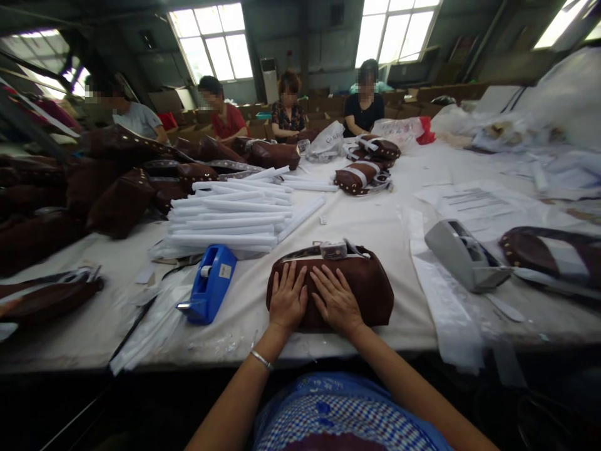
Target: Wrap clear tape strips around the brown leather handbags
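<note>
A dark brown handbag (pixel 373 291) lies on the cloth-covered table right in front of me. My left hand (pixel 287 299) rests flat on the left part of its side, fingers stretched out. Just beside it, my right hand (pixel 339 300) presses flat on the bag's middle with fingers spread. Along the bag's far edge runs a strap with a buckle (pixel 333 250) that looks wrapped in clear plastic. To the left of the bag stands a blue tape dispenser (pixel 213 282). A grey tape dispenser (pixel 462 257) sits to the right.
White paper rolls (pixel 230 216) are piled beyond the blue dispenser. Brown bags (pixel 117 200) heap up at the left; more bags (pixel 359 175) lie farther back. Another bag (pixel 554 250) and white sheets (pixel 479 203) are at the right. Several people (pixel 364 103) sit across the table.
</note>
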A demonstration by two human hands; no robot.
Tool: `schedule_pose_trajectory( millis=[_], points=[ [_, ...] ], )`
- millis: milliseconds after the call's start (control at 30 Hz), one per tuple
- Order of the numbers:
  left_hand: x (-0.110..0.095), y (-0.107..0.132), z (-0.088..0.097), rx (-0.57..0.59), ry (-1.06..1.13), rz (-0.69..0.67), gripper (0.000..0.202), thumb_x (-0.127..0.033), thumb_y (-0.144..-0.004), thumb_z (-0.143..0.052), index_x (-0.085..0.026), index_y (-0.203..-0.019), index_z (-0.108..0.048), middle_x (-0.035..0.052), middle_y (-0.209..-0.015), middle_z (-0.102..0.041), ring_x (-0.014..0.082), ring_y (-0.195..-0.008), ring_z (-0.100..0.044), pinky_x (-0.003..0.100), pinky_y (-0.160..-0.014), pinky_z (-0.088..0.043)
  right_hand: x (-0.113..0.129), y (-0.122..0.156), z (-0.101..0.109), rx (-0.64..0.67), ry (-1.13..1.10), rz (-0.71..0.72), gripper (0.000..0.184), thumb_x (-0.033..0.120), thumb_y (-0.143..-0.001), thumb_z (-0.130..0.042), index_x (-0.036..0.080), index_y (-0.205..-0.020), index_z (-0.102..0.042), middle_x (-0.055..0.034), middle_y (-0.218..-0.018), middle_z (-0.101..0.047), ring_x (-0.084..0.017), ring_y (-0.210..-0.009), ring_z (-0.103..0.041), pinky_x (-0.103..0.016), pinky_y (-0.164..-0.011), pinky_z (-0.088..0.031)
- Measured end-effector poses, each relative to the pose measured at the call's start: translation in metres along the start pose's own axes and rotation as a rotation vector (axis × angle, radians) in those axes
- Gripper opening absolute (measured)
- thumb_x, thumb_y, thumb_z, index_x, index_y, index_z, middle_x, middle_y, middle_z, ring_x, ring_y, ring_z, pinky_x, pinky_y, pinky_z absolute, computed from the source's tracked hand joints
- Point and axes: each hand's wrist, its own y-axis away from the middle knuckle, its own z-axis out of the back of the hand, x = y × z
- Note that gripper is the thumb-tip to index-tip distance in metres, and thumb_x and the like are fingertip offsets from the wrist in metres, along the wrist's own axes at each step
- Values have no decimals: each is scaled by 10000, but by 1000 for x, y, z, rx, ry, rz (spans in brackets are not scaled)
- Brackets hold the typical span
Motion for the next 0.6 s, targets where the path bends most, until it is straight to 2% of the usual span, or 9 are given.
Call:
schedule_pose_trajectory(
  millis=[67,133,200,267,367,467,533,600],
  points=[
    [2,5,-9,1,-40,-12,558,-239,-975,-467,-241,-1522,-357,110,-1608,-299,288,-1488,-281,550,-1198,-280,1,-4,11,4,-20,10,508,292,-1007,-455,185,-1501,-408,-70,-1542,-438,-256,-1470,-324,-515,-1223,-239],
    [3,7,-10,-30,-71,-35,560,-219,-975,-462,-241,-1524,-353,106,-1605,-307,284,-1485,-288,541,-1194,-297,3,-8,28,-6,-52,14,472,315,-1005,-477,201,-1463,-470,-71,-1480,-523,-257,-1426,-405,-526,-1220,-239],
    [3,8,-7,-65,-90,-57,568,-205,-973,-465,-233,-1527,-347,105,-1600,-320,284,-1484,-293,537,-1192,-304,4,-11,46,-75,-72,-15,460,321,-1007,-482,215,-1454,-483,-74,-1430,-575,-257,-1389,-458,-542,-1228,-208],
    [4,10,-5,-88,-86,-91,580,-188,-967,-470,-226,-1531,-340,101,-1592,-338,279,-1481,-299,524,-1195,-309,2,-9,53,-172,-48,-56,485,295,-1007,-471,220,-1485,-439,-77,-1461,-544,-264,-1414,-423,-559,-1234,-171],
    [5,10,-4,-100,-58,-165,596,-169,-956,-472,-228,-1533,-332,85,-1564,-395,266,-1467,-331,514,-1205,-297,-10,1,37,-232,50,-67,547,258,-991,-470,215,-1527,-364,-84,-1548,-429,-277,-1473,-318,-551,-1228,-186],
    [1,10,-3,-101,-73,-217,594,-160,-950,-478,-244,-1523,-349,71,-1544,-431,263,-1448,-370,528,-1205,-295,-22,16,9,-132,99,-81,581,262,-978,-483,227,-1540,-337,-82,-1593,-345,-293,-1486,-284,-549,-1214,-232],
    [-4,15,-4,-132,-108,-208,597,-151,-943,-485,-254,-1517,-360,68,-1538,-440,261,-1434,-395,526,-1190,-328,-25,28,-1,-70,41,-95,594,279,-972,-480,274,-1544,-324,-50,-1600,-334,-296,-1477,-304,-560,-1202,-270],
    [-4,21,-9,-201,-124,-165,609,-175,-936,-505,-280,-1518,-360,61,-1529,-454,261,-1412,-431,525,-1170,-369,-25,42,-3,-76,-114,-145,608,331,-944,-497,388,-1526,-329,17,-1568,-397,-286,-1433,-392,-557,-1167,-354]
  ],
)
